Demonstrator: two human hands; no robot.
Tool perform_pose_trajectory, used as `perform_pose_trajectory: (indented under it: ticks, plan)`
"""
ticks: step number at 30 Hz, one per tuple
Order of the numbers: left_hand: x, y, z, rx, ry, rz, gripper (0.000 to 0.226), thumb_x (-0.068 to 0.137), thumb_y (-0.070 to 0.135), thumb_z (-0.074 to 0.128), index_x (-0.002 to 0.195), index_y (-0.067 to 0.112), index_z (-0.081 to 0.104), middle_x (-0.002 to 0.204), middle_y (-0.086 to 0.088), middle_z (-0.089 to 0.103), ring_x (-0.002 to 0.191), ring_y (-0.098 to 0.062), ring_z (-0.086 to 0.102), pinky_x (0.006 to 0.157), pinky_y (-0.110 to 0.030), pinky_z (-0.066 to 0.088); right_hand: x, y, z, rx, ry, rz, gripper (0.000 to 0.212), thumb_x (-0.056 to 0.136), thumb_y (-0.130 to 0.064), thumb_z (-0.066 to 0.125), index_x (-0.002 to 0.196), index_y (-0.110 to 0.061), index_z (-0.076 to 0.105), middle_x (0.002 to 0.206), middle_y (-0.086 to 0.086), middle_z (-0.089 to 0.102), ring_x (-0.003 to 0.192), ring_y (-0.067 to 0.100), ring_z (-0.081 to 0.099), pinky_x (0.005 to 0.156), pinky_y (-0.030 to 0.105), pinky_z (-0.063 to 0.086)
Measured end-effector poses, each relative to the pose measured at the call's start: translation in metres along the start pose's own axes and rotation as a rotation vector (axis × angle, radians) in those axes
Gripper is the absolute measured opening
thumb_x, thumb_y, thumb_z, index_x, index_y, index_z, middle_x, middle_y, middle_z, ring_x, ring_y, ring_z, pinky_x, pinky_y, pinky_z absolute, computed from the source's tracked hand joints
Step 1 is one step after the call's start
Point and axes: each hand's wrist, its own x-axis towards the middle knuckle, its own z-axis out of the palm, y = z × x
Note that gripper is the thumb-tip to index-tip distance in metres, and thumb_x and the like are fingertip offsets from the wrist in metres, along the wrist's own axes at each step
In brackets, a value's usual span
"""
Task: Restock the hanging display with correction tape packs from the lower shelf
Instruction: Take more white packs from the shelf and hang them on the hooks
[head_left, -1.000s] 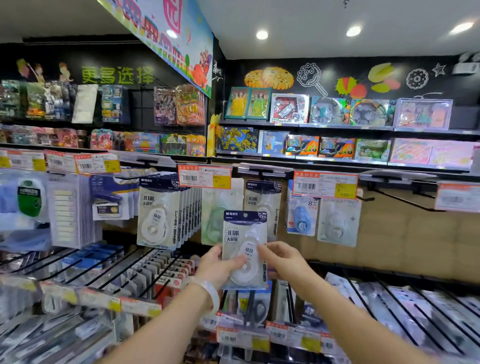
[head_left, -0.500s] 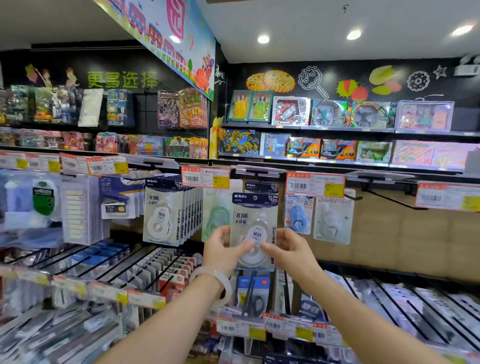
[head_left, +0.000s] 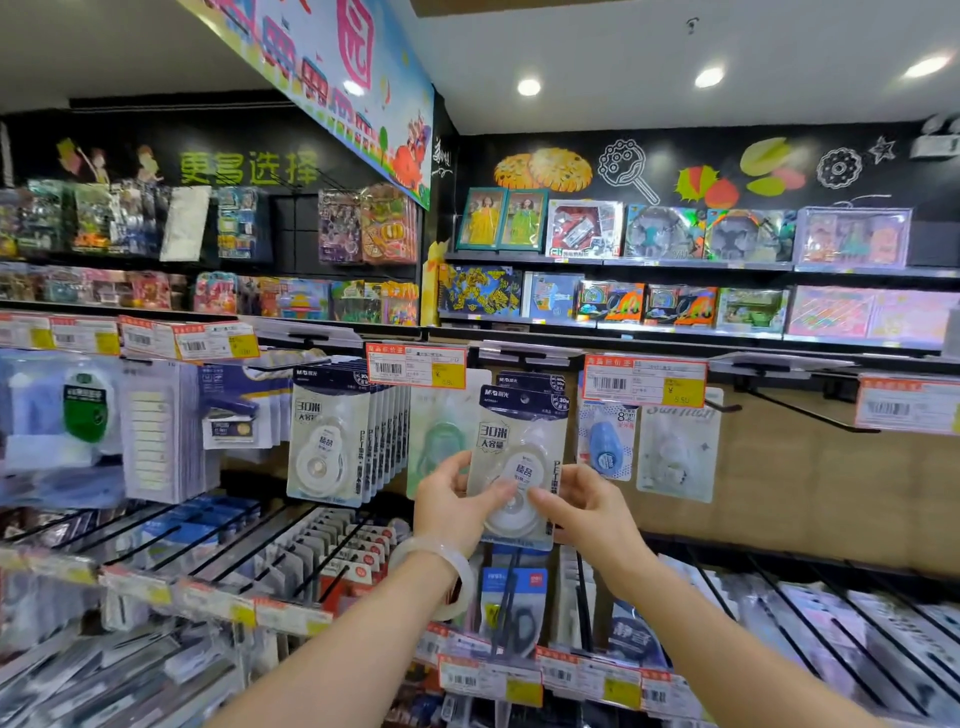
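A white correction tape pack (head_left: 519, 441) with a dark blue header is held upright between both hands at the hanging display. My left hand (head_left: 453, 505) pinches its lower left edge, thumb across the front. My right hand (head_left: 582, 506) pinches its lower right edge. The pack's top sits just in front of another identical pack (head_left: 532, 381) hanging on a hook behind it, under an orange price tag (head_left: 415, 366). A full row of the same packs (head_left: 332, 436) hangs to the left. Whether the held pack's hole is on the hook is hidden.
A pale green pack (head_left: 439, 441) hangs behind my left hand. A blue tape pack (head_left: 605, 441) and a white one (head_left: 675, 447) hang to the right, beside a bare black hook (head_left: 800, 413). Wire racks of stock (head_left: 311, 551) slope below. Toy boxes (head_left: 665, 234) fill the upper shelves.
Both hands have raised the pack from below the display up to hook height, in front of the identical hanging pack. The view has drawn closer to the shelf.
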Motion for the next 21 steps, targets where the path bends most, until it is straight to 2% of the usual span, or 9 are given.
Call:
perform_pose_trajectory:
  ticks: [3, 7, 11, 13, 17, 19, 21]
  plan:
    - [0.006, -0.005, 0.005, 0.031, 0.015, -0.006, 0.044, 0.073, 0.015, 0.078, 0.113, 0.016, 0.061, 0.086, 0.004, 0.069, 0.081, -0.011, 0.067, 0.074, -0.028, 0.055, 0.007, 0.005, 0.0, -0.003, 0.019, 0.01, 0.025, 0.082, -0.028, 0.07, 0.103, -0.02, 0.059, 0.101, 0.011, 0.069, 0.095, 0.024, 0.067, 0.087, 0.046, 0.055]
    - [0.015, -0.008, 0.013, 0.132, -0.007, -0.008, 0.048, 0.08, 0.018, 0.073, 0.124, 0.019, 0.054, 0.093, 0.011, 0.06, 0.084, -0.007, 0.058, 0.079, -0.024, 0.048, 0.021, 0.011, -0.002, -0.061, 0.055, 0.025, 0.029, 0.082, -0.031, 0.07, 0.106, -0.02, 0.058, 0.101, 0.006, 0.069, 0.094, 0.02, 0.067, 0.086, 0.043, 0.055]
    - [0.028, -0.016, 0.019, 0.242, 0.001, -0.021, 0.064, 0.079, 0.021, 0.074, 0.136, 0.02, 0.045, 0.098, 0.006, 0.061, 0.088, -0.01, 0.058, 0.082, -0.026, 0.048, 0.037, 0.015, -0.003, -0.11, 0.135, 0.055, 0.035, 0.083, -0.03, 0.07, 0.11, -0.018, 0.051, 0.098, 0.003, 0.061, 0.09, 0.015, 0.058, 0.081, 0.028, 0.051]
    - [0.037, -0.019, 0.024, 0.273, 0.042, -0.042, 0.065, 0.078, 0.023, 0.074, 0.135, 0.02, 0.043, 0.098, 0.002, 0.064, 0.088, -0.014, 0.061, 0.084, -0.031, 0.05, 0.044, 0.016, -0.001, -0.123, 0.177, 0.046, 0.034, 0.083, -0.029, 0.069, 0.108, -0.018, 0.049, 0.097, 0.004, 0.059, 0.089, 0.016, 0.056, 0.08, 0.028, 0.049]
    - [0.054, -0.023, 0.036, 0.363, 0.077, -0.025, 0.051, 0.081, 0.025, 0.071, 0.126, 0.021, 0.048, 0.1, 0.002, 0.064, 0.091, -0.016, 0.061, 0.079, -0.028, 0.048, 0.063, 0.024, 0.002, -0.178, 0.259, -0.01, 0.035, 0.083, -0.027, 0.07, 0.107, -0.015, 0.048, 0.097, 0.005, 0.058, 0.092, 0.02, 0.057, 0.086, 0.035, 0.051]
    - [0.062, -0.027, 0.042, 0.41, 0.1, 0.011, 0.046, 0.081, 0.026, 0.07, 0.123, 0.022, 0.051, 0.111, 0.0, 0.066, 0.1, -0.019, 0.062, 0.084, -0.032, 0.05, 0.071, 0.025, 0.003, -0.183, 0.28, -0.012, 0.036, 0.084, -0.026, 0.068, 0.11, -0.014, 0.047, 0.096, 0.003, 0.057, 0.091, 0.018, 0.057, 0.083, 0.032, 0.05]
    - [0.069, -0.029, 0.048, 0.453, 0.117, 0.039, 0.043, 0.082, 0.025, 0.069, 0.122, 0.022, 0.052, 0.113, -0.001, 0.066, 0.103, -0.021, 0.062, 0.087, -0.035, 0.051, 0.078, 0.026, 0.004, -0.191, 0.301, -0.016, 0.036, 0.085, -0.026, 0.068, 0.111, -0.014, 0.045, 0.096, 0.001, 0.056, 0.09, 0.015, 0.056, 0.081, 0.029, 0.048]
